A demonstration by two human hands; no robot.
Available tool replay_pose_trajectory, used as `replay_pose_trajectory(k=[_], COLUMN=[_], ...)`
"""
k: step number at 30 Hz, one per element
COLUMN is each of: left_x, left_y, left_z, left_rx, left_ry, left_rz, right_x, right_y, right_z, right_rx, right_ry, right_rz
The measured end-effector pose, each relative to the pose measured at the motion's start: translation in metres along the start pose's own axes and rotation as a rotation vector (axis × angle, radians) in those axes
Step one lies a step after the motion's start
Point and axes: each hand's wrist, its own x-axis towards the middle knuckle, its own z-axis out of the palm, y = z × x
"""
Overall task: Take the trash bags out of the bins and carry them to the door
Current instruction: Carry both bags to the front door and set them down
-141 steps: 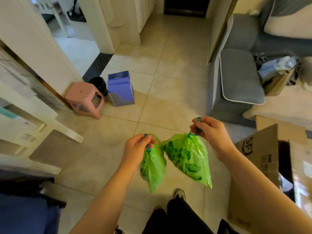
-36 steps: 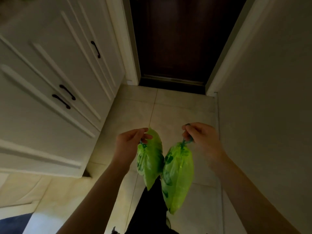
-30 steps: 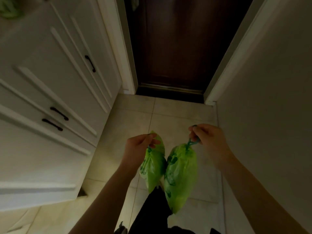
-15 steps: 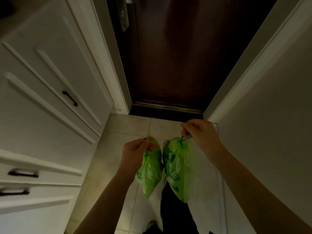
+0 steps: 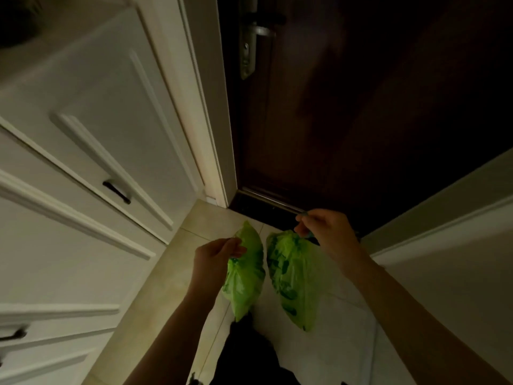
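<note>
Two small green trash bags hang in the air just in front of a dark brown door (image 5: 361, 112). My left hand (image 5: 213, 257) pinches the top of the left green bag (image 5: 245, 279). My right hand (image 5: 324, 232) pinches the tied neck of the right green bag (image 5: 294, 276), which is fuller and hangs a little lower. The bags hang side by side, slightly apart, above the tiled floor (image 5: 172, 273) close to the door's threshold (image 5: 263, 207).
White cabinets (image 5: 83, 162) with black handles line the left side. A white door frame (image 5: 200, 107) stands beside them, with a metal door handle (image 5: 249, 37) above. A plain wall (image 5: 444, 259) closes the right side. My dark trouser leg (image 5: 249, 354) shows below the bags.
I have walked from the living room into the hallway and up to the door. Over the last second the door has come closer; both hands still hold the bags.
</note>
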Motion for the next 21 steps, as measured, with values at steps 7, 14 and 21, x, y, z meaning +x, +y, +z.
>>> replay_pose_trajectory(k=[7,14,21], left_x=[0.089,0.150,0.196], left_y=[0.015,0.015,0.011], left_z=[0.015,0.023,0.018], left_rx=[-0.008,0.010,-0.114], left_ry=[0.032,0.058,0.250], left_rz=[-0.060,-0.183,-0.287], right_x=[0.111,0.188,0.258], right_y=[-0.013,-0.024,-0.025], right_z=[0.018,0.059,0.089], right_rx=[-0.184,-0.490,-0.560], right_ry=[-0.076,-0.275,-0.406], right_rz=[0.027,-0.036,-0.024])
